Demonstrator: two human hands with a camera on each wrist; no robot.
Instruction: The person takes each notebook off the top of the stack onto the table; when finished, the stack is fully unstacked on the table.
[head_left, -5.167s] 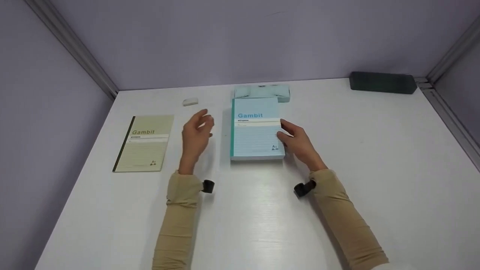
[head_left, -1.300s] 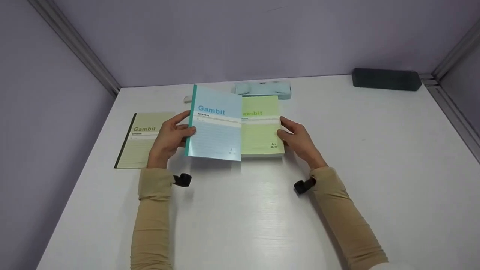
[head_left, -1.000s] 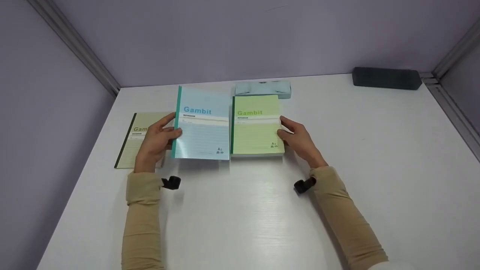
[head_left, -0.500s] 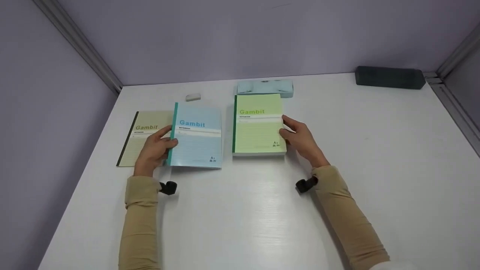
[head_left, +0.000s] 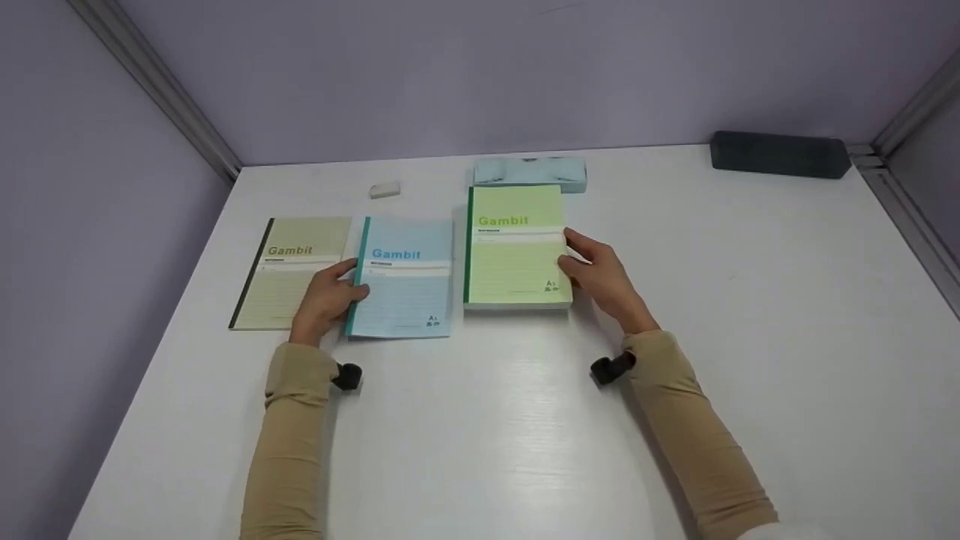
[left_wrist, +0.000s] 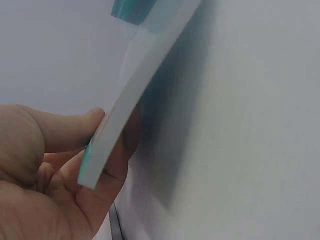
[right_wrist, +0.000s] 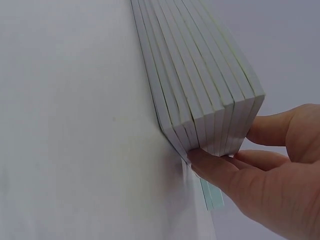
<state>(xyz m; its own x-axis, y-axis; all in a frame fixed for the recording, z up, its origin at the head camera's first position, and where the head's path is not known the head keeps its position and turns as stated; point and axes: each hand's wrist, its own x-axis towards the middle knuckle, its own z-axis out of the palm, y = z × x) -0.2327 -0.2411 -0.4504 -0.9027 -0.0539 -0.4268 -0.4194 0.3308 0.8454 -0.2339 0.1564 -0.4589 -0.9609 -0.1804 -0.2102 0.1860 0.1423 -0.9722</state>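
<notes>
My left hand (head_left: pixel 327 298) pinches the blue notebook (head_left: pixel 405 300) by its teal spine, thumb on the cover and fingers underneath. In the left wrist view, that blue notebook (left_wrist: pixel 125 107) tilts up from the table on the held side, casting a shadow. My right hand (head_left: pixel 602 279) holds the right edge of a thick stack of notebooks (head_left: pixel 514 262) with a light green one on top. The right wrist view shows the thumb and fingers around the stack's corner, over its page edges (right_wrist: pixel 200 95). Left of the blue notebook lies an olive notebook (head_left: pixel 289 292) with a dark spine, partly behind my left hand.
A pale blue box (head_left: pixel 529 172) stands right behind the stack. A small white eraser-like block (head_left: pixel 385 189) lies behind the blue notebook. At the back right corner of the white table (head_left: pixel 720 300) sits a dark green case (head_left: pixel 780 154). Grey-violet walls enclose the table.
My left hand has taken the blue notebook off the stack, baring the light green one, carried it left and lowered it beside the olive notebook. My right hand has stayed on the stack.
</notes>
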